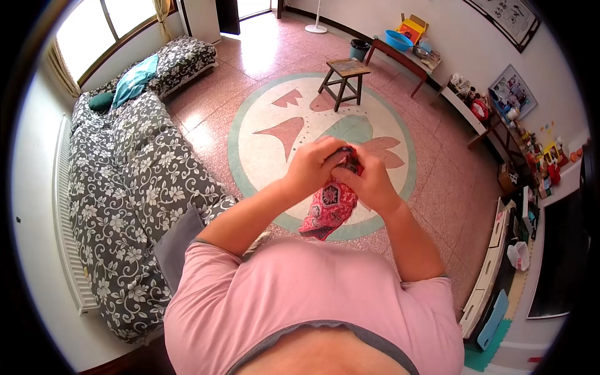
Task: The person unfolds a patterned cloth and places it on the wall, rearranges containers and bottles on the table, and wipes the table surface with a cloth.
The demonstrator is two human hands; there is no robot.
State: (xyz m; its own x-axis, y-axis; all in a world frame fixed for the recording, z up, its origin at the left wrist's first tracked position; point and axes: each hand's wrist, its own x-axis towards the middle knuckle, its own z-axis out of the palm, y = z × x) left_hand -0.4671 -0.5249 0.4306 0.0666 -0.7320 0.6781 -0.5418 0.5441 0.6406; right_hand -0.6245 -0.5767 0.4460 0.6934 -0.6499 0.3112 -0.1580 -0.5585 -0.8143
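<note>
Pink shirt (325, 275): nearest of all, just below the hands in the view.
Left hand (310, 164): its fingers curl over the top of the red cloth (331, 203) and pinch it.
Right hand (373, 182): it grips the same top end, with its thumb on the near side; the 2 hands are close together.
Red cloth: up in the air, held by 2 hands, above the round picture (262, 169) on the floor.
Cloth so far: the top end looks bunched up; the bottom end hangs loose and seems not yet gathered. The part inside the fingers is hidden, so I cannot tell how it is folded.
Stool (348, 66): 1, by the far edge of the round picture.
Blue bowl (398, 40): farther off, near the left end of a low bench (400, 60).
</note>
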